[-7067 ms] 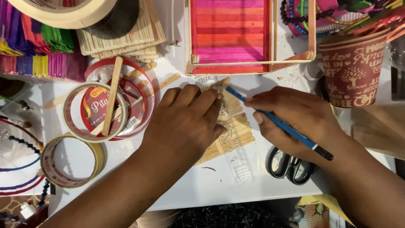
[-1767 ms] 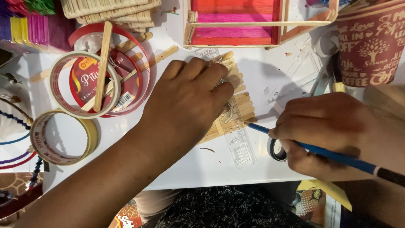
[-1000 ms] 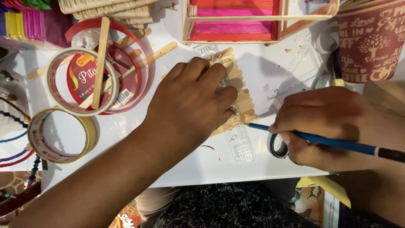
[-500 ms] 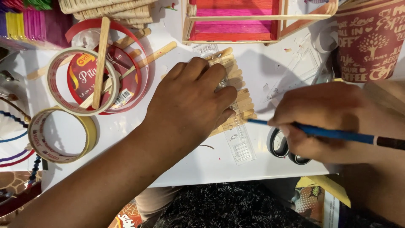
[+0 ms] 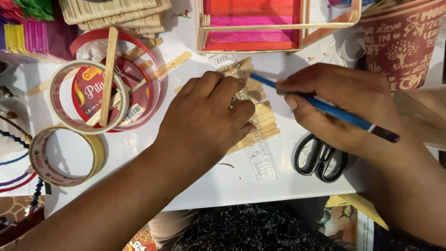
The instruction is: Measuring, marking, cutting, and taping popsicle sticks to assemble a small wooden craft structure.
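Left hand: I see my left hand [image 5: 209, 121] lying palm down on the clear ruler [image 5: 257, 148] and the row of plain craft sticks [image 5: 262, 122], fingers [image 5: 222, 89] spread flat and pressing, not curled around anything.
Right hand: my right hand [image 5: 339, 104] has its fingers closed on a blue pencil [image 5: 325, 108], the tip touching down at the far end of the sticks, just beside the ruler's edge.
Ruler and sticks: near the middle of the white worktop [image 5: 223, 186], the ruler running across the sticks (its near end pokes out past my left hand).
Scissors: black-handled scissors [image 5: 320, 160] lie just under my right wrist.
Left side: two tape rolls [image 5: 69, 153], a red ring [image 5: 153, 88] with loose sticks laid over it.
Far edge: a pink-and-orange stick box [image 5: 253, 35] and a brown printed paper cup [image 5: 404, 42].
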